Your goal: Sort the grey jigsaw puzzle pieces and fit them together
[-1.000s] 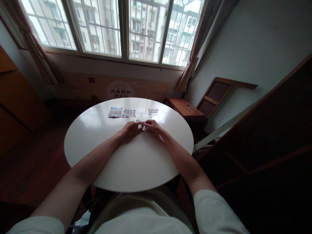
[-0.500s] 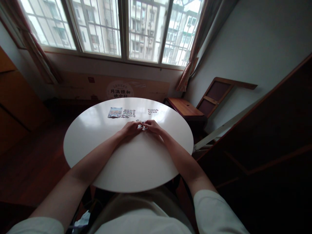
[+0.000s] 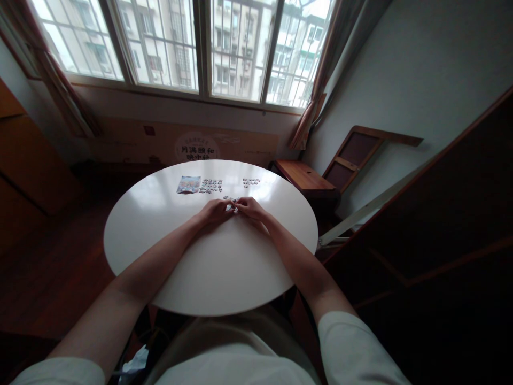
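Both my hands rest on a round white table (image 3: 160,235), fingertips meeting near its middle. My left hand (image 3: 214,210) and my right hand (image 3: 249,206) are pinched together on a small cluster of jigsaw pieces (image 3: 231,203) between them. Which piece each finger grips is too small to tell. Farther back lie a small printed picture card (image 3: 188,184), a group of loose puzzle pieces (image 3: 211,185) beside it, and a smaller group of puzzle pieces (image 3: 250,182) to the right.
A wide barred window (image 3: 192,48) fills the far wall, with a cardboard panel (image 3: 192,145) leaning under it. A low wooden bench (image 3: 305,178) and a leaning wooden frame (image 3: 355,155) stand at the right. Dark furniture rises along the right side.
Almost nothing has moved. My hands stay pinched on the pieces at the same spot; the view has drifted very slightly.
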`<state>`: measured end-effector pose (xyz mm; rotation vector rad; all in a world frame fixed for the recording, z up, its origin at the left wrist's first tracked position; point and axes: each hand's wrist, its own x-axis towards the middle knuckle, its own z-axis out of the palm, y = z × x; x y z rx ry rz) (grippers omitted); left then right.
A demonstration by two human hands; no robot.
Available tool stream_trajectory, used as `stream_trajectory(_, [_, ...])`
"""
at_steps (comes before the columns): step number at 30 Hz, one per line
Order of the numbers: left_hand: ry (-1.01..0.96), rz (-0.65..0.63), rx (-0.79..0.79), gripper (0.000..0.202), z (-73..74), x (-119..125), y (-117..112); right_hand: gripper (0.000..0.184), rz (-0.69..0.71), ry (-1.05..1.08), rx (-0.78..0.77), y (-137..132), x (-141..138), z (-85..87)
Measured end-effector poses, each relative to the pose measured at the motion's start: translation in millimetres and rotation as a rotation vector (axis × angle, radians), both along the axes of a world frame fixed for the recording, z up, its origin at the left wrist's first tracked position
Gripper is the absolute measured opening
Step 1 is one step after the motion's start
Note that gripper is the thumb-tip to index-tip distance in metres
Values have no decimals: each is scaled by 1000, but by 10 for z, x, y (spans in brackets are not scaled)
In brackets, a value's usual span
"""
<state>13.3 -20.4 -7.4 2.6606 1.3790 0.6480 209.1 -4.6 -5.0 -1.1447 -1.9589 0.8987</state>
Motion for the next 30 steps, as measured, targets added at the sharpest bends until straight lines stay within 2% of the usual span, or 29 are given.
stream_trajectory(21, [-4,5,-18,36,25,11,-22,20,-11,-56,31,17,2,-32])
stream_trajectory(30, [-11,6,-16,37,34,10,-34,20,-20,-63,23,-21,-16,14])
